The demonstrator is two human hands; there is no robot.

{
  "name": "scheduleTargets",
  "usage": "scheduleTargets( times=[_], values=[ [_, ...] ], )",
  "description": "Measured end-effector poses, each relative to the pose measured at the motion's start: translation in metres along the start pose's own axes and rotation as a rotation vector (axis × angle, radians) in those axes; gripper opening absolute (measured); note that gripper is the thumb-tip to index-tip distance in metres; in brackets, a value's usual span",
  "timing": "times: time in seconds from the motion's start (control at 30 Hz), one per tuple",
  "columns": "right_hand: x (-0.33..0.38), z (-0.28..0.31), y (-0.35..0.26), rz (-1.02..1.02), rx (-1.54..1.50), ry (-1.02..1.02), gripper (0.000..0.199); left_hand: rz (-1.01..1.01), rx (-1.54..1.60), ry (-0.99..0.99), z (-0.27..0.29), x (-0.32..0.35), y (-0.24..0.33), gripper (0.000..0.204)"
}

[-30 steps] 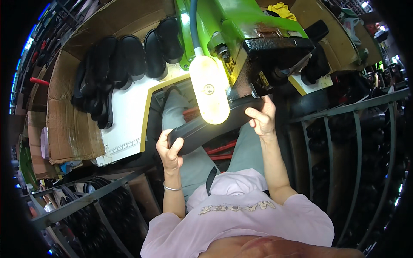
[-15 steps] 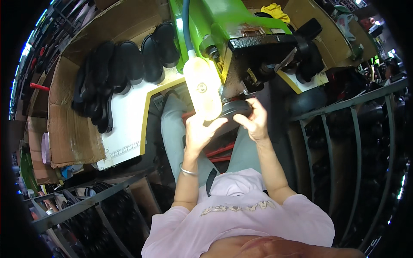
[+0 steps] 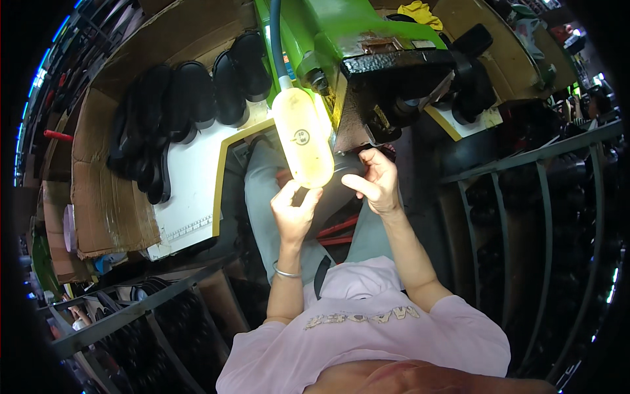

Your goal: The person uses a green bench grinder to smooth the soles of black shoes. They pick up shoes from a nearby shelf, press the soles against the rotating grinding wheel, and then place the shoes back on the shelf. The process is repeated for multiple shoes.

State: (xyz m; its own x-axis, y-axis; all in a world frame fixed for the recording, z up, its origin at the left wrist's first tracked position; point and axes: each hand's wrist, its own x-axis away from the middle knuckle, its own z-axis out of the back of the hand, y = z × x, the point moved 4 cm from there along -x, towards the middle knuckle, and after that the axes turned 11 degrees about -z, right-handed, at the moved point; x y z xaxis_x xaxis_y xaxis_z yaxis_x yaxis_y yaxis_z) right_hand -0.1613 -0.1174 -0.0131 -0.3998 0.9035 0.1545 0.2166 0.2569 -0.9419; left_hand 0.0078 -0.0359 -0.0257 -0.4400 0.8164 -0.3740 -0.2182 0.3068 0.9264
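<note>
Under the machine's head, a dark piece of footwear, apparently a black shoe [image 3: 344, 172], is partly hidden by the lamp and my fingers. My right hand [image 3: 380, 185] grips its right side, with thumb in front and fingers curled behind. Closed at the lower end of the lamp, my left hand [image 3: 294, 210] pinches the shoe's left side; the lamp covers part of that grip. The oblong glowing lamp [image 3: 302, 136] hangs on a grey cable just above my left fingertips. Behind it stands the green machine [image 3: 367, 26] with a black, worn head [image 3: 394, 75].
At left, several black shoes [image 3: 193, 95] lie on a white board [image 3: 187, 197] with a yellow edge, inside a cardboard box [image 3: 108, 197]. More dark shoes [image 3: 469, 88] sit right of the machine, near a yellow cloth [image 3: 420, 14]. Metal racks [image 3: 541, 157] flank me on both sides.
The shoe has tilted and come lower, showing less of its black edge. My left fingers have drawn together below the lamp, and my right hand has shifted slightly left.
</note>
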Motion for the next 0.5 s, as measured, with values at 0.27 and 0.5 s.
scheduleTargets(
  times=[0.27, 0.5],
  values=[
    [0.005, 0.028, 0.028, 0.155, -0.166, 0.068, 0.046, -0.162, -0.141, -0.184, -0.044, -0.039, 0.036, 0.024],
    [0.014, 0.007, 0.044, 0.019, -0.104, -0.052, 0.036, -0.054, -0.019, 0.051, -0.025, 0.001, 0.000, 0.016]
  ],
)
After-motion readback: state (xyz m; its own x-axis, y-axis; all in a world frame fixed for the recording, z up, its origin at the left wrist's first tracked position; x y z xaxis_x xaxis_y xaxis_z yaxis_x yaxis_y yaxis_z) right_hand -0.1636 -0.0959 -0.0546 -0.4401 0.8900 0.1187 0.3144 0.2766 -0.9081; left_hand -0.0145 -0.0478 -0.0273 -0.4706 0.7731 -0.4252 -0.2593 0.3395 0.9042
